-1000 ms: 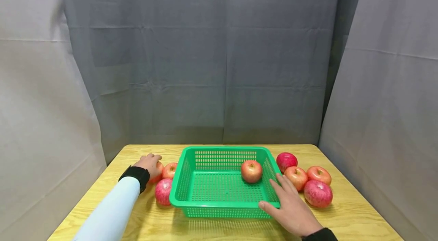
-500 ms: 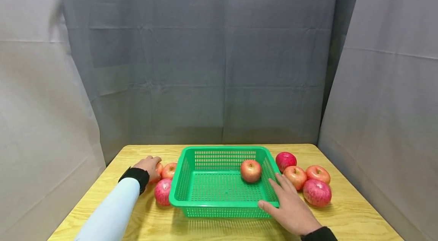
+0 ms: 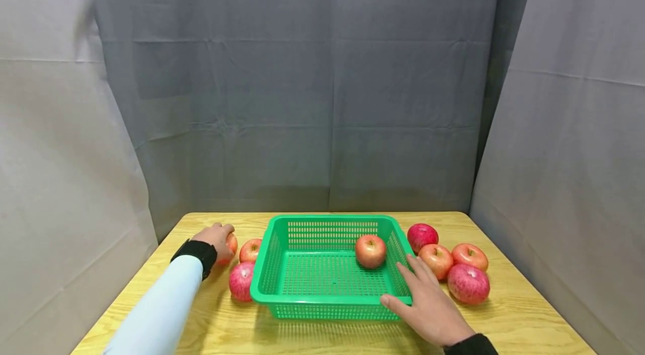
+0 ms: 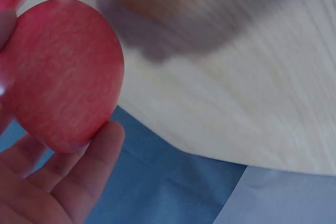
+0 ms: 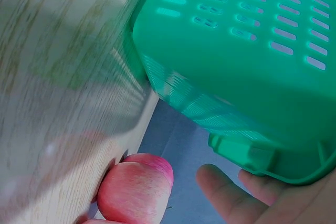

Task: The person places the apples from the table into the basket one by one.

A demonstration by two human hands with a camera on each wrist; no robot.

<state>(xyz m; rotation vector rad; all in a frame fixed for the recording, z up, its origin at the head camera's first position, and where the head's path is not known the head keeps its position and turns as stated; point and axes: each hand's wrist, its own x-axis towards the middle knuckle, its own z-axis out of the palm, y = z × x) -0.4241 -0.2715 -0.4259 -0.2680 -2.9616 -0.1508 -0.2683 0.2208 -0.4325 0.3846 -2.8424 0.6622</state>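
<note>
Grey cloth [image 3: 282, 92] hangs across the back of the head view, paler drapes [image 3: 55, 136] flank it, and a wooden table [image 3: 524, 327] spans the bottom of the frame. At lower centre sits a green perforated basket [image 3: 332, 300], one red-yellow apple [image 3: 370, 251] inside it towards the right. It seems set between the loose fruit so that apples lie close to each of my hands: four apples [image 3: 436, 261] to its right, two apples [image 3: 242, 282] just left of it. Farther left, my left hand [image 3: 216, 236] is on another, the gripped apple [image 3: 229, 247]. My right hand [image 3: 430, 310] lies spread at the basket's near right corner, probably to steady it.

From the left wrist, the gripped apple fills the left of the frame. My fingers curl up from the lower left and a fingertip presses in at the left edge, so my grip is only as wide as the fruit. I cannot tell whether it is off the table.

From the right wrist, the basket takes the upper right; my fingers reach along its rim at lower right, extended rather than clenched, with apples at the bottom, left of centre.
</note>
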